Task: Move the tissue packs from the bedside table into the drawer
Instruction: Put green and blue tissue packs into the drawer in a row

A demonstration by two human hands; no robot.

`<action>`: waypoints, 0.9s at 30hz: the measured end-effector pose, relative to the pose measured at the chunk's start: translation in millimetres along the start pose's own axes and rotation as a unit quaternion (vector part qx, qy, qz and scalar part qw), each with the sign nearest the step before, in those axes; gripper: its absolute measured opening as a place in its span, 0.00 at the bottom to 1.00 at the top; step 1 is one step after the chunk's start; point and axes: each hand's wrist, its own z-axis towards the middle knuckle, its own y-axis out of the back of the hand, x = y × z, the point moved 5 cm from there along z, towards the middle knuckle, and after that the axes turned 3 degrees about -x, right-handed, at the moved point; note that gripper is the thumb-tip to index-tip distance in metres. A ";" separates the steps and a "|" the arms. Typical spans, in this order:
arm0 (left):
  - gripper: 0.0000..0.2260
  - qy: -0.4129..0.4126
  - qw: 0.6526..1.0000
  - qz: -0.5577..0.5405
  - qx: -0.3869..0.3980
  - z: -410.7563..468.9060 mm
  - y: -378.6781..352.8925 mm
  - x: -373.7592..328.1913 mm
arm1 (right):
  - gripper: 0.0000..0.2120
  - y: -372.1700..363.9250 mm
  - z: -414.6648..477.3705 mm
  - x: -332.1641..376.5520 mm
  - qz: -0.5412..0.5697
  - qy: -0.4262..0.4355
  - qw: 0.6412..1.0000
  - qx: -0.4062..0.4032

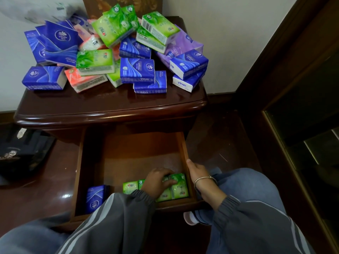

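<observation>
Lengthwise front-to-back: green packs (180, 189) in drawer (135, 158).

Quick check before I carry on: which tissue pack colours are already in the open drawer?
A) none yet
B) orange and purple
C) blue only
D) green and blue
D: green packs lie at the front right of the drawer under the left hand, and blue packs stand at its front left.
</observation>
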 end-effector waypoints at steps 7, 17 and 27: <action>0.22 0.051 0.994 0.092 0.016 -1.1 -2.2 5.9 | 0.24 0.6 -0.9 1.4 -0.012 -0.002 1.000 -0.001; 0.23 0.142 0.982 0.117 -0.042 -24.3 18.9 18.3 | 0.25 0.1 -0.4 4.4 -0.048 0.023 0.999 0.000; 0.22 0.244 0.969 0.023 0.000 -33.6 4.4 9.1 | 0.26 -0.8 0.9 2.4 -0.045 0.029 0.999 -0.007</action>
